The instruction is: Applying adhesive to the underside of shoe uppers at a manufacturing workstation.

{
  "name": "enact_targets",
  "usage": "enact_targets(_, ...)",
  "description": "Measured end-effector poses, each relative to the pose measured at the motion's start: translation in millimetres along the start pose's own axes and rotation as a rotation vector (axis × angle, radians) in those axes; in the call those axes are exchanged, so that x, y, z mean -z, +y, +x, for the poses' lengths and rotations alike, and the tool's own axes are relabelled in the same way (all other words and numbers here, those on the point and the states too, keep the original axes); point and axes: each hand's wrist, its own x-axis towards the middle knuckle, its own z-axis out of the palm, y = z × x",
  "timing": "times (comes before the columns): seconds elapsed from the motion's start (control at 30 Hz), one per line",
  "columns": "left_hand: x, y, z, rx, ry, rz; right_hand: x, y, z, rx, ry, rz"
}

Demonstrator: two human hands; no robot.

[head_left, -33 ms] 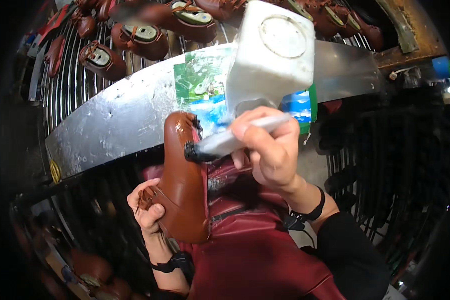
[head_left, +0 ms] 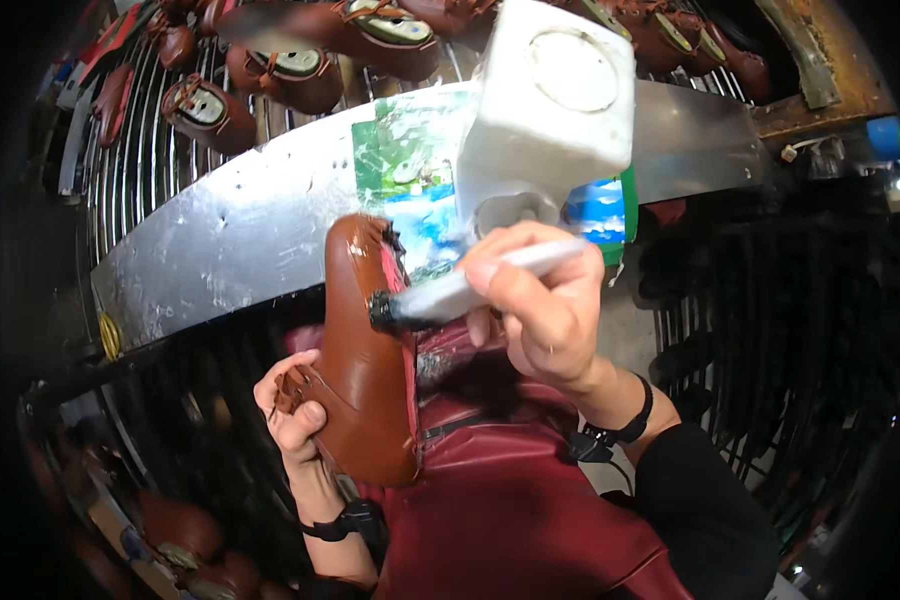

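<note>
A brown leather shoe upper [head_left: 355,350] stands with its toe pointing away from me, its pinkish underside edge [head_left: 392,262] turned right. My left hand [head_left: 295,405] is closed round the lace opening. In my right hand [head_left: 535,305], held between thumb and fingers, is a brush with a pale handle [head_left: 450,298]. Its dark bristles [head_left: 382,310] meet the shoe's right edge, part way along; the bristles are blurred. Just beyond my right hand is a white plastic container [head_left: 545,100] with a round opening [head_left: 515,212] facing me.
Beneath the container lies a curved metal work surface [head_left: 230,225] with a green-and-blue covering [head_left: 410,165]. Several brown shoes [head_left: 295,75] stand on a rack of metal bars [head_left: 155,185] behind it. A dark red apron [head_left: 510,510] covers my lap. More brown shoes [head_left: 180,525] lie at lower left.
The shoe's toe has shifted very slightly up and left. My right hand and the brush have moved a little down. Both hands keep their grip.
</note>
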Motion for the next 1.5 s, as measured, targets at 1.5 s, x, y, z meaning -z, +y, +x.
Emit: enact_targets(1.5,-60.0,32.5,34.9,-0.658,0.163,0.951,-53.0,-33.2,74.5,0.238,-0.745,-0.318)
